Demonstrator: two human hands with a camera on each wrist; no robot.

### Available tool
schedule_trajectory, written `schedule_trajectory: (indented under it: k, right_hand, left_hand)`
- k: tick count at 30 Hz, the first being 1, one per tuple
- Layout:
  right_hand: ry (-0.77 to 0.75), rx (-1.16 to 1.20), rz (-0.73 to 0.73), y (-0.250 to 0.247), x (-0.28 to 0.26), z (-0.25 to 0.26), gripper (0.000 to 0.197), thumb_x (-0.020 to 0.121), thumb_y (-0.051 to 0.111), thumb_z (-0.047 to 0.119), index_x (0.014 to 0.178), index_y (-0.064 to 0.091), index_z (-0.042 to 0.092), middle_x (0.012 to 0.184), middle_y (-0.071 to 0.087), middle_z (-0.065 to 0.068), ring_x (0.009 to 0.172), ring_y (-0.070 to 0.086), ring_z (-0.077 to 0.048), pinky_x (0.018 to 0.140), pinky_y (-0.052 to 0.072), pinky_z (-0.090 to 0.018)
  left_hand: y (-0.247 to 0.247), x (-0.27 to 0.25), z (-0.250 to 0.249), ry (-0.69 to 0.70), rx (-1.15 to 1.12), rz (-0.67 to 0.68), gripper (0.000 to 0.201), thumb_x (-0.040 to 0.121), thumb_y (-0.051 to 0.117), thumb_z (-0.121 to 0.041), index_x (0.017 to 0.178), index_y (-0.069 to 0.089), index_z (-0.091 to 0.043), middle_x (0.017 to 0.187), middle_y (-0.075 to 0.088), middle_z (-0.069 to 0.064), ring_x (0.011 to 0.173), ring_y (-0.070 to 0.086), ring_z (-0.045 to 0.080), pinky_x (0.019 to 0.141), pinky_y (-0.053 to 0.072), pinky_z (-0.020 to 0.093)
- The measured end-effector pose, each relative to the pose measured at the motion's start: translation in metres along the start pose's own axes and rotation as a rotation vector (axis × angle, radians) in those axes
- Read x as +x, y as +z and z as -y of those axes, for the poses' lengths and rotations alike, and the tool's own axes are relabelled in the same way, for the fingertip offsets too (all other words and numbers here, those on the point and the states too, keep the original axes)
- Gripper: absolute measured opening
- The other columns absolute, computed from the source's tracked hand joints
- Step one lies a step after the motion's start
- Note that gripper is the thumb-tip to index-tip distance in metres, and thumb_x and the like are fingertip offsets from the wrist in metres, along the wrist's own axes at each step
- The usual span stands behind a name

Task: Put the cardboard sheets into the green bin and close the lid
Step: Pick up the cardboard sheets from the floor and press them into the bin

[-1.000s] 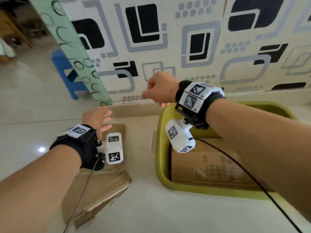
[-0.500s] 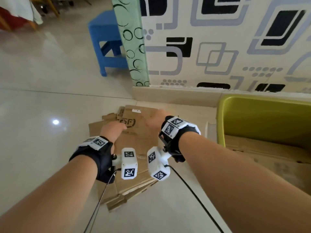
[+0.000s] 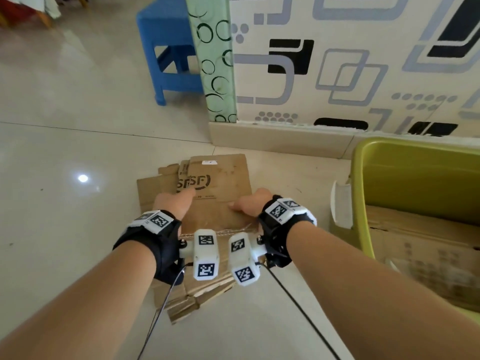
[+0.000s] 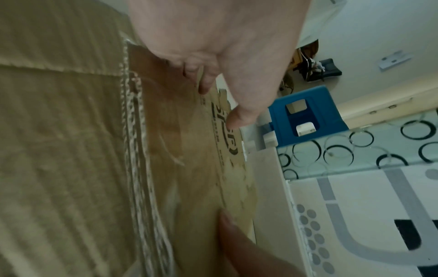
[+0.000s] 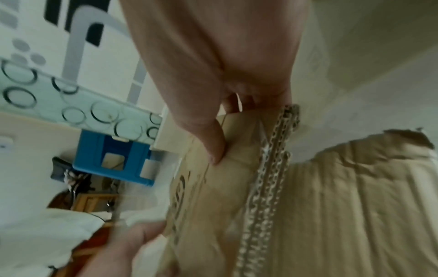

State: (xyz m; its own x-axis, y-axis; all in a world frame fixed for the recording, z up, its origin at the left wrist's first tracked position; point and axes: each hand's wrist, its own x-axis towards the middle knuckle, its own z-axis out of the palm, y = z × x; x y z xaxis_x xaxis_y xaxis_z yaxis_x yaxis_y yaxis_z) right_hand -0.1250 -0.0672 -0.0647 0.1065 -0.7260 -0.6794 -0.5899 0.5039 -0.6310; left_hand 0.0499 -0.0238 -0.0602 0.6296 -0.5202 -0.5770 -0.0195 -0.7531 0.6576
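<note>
A stack of brown cardboard sheets [image 3: 220, 183] lies on the floor before the wall. The top sheet [image 4: 189, 168] bears a black printed logo. My left hand [image 3: 176, 201] pinches its left edge, thumb [image 4: 239, 120] on top and fingers curled under. My right hand [image 3: 248, 203] pinches the right edge [image 5: 239, 168] the same way, thumb [image 5: 213, 148] on top. The green bin [image 3: 363, 162] stands open to the right, apart from both hands, and more cardboard [image 3: 420, 245] lies flat inside it.
A blue plastic stool [image 3: 166, 48] stands behind the stack, left of a green patterned panel [image 3: 215, 61] on the wall. A white latch [image 3: 340, 203] sticks out from the bin's left side. Bare tiled floor [image 3: 65, 216] spreads to the left.
My right hand moved from above the bin left and down to the stack. My left hand slid onto the top sheet. Both now pinch its side edges.
</note>
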Motion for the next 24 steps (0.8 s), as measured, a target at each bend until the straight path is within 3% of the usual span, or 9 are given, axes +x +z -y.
schedule_trajectory:
  k: [4,7,9,11,14,16,19,21,24]
  right_hand:
    - [-0.112,0.085,0.043,-0.024,-0.020,0.033,0.069,0.067,0.085,0.023,0.127,0.060,0.000,0.121,0.068,-0.016,0.110,0.067,-0.036,0.095,0.055,-0.047]
    - [-0.222,0.072,0.074,-0.054,-0.038,0.054,0.083,0.054,0.085,0.024,0.131,0.058,0.008,0.116,0.070,-0.013,0.101,0.069,-0.034,0.091,0.057,-0.050]
    - [-0.298,0.018,0.075,-0.083,-0.073,0.066,0.072,0.067,0.084,0.018,0.134,0.058,0.009,0.124,0.067,-0.014,0.108,0.067,-0.034,0.095,0.055,-0.047]
    - [-0.361,-0.052,0.061,-0.116,-0.102,0.073,0.055,0.078,0.078,0.016,0.129,0.062,0.006,0.127,0.065,-0.015,0.115,0.063,-0.034,0.098,0.053,-0.041]
    - [-0.397,-0.107,-0.023,-0.176,-0.130,0.066,0.055,0.059,0.078,0.017,0.113,0.072,0.012,0.110,0.074,-0.012,0.103,0.070,-0.035,0.095,0.056,-0.046]
    - [-0.383,-0.126,-0.088,-0.221,-0.140,0.050,0.054,0.050,0.077,0.018,0.104,0.074,0.014,0.100,0.076,-0.014,0.095,0.073,-0.036,0.090,0.056,-0.048]
    - [-0.335,-0.179,-0.150,-0.280,-0.154,0.019,0.063,0.040,0.074,0.022,0.102,0.073,0.013,0.107,0.073,-0.025,0.085,0.070,-0.037,0.081,0.051,-0.050]
    - [-0.317,-0.273,-0.160,-0.313,-0.163,-0.005,0.058,0.046,0.071,0.019,0.103,0.073,0.015,0.109,0.071,-0.025,0.087,0.068,-0.036,0.085,0.050,-0.050]
    - [-0.263,-0.375,-0.183,-0.354,-0.167,-0.046,0.047,0.060,0.069,0.012,0.106,0.071,0.021,0.107,0.070,-0.010,0.093,0.067,-0.031,0.093,0.052,-0.044]
  left_hand:
    - [-0.013,-0.021,-0.013,-0.026,-0.166,0.021,0.064,0.082,0.060,-0.047,0.134,0.054,-0.010,0.127,0.055,0.005,0.109,0.052,0.028,0.090,0.039,0.035]
    - [-0.025,-0.044,-0.031,0.025,-0.310,0.093,0.052,0.080,0.053,-0.048,0.120,0.063,-0.016,0.118,0.068,0.005,0.100,0.062,0.027,0.087,0.050,0.038]
    - [-0.036,-0.067,-0.050,0.111,-0.435,0.149,0.035,0.090,0.049,-0.043,0.109,0.066,-0.018,0.101,0.073,0.007,0.086,0.067,0.024,0.071,0.054,0.035]
    - [-0.045,-0.092,-0.070,0.195,-0.540,0.178,0.033,0.090,0.052,-0.044,0.110,0.065,-0.020,0.101,0.072,0.007,0.089,0.068,0.026,0.073,0.056,0.042]
    - [-0.049,-0.128,-0.098,0.315,-0.590,0.236,0.035,0.091,0.054,-0.044,0.115,0.065,-0.021,0.106,0.072,0.006,0.094,0.068,0.026,0.074,0.055,0.042]
    - [-0.040,-0.149,-0.113,0.371,-0.545,0.298,0.029,0.092,0.058,-0.042,0.111,0.066,-0.022,0.105,0.075,0.006,0.098,0.070,0.025,0.073,0.056,0.039]
    - [-0.010,-0.181,-0.128,0.446,-0.358,0.446,0.028,0.093,0.062,-0.034,0.116,0.068,-0.019,0.099,0.076,0.003,0.092,0.071,0.022,0.076,0.056,0.036]
    - [0.018,-0.203,-0.132,0.493,-0.184,0.562,0.033,0.096,0.060,-0.027,0.126,0.065,-0.017,0.101,0.074,0.007,0.086,0.069,0.022,0.078,0.055,0.037]
    - [0.060,-0.225,-0.132,0.502,0.012,0.692,0.048,0.091,0.067,-0.017,0.137,0.054,-0.020,0.116,0.073,0.019,0.093,0.072,0.030,0.078,0.059,0.042]
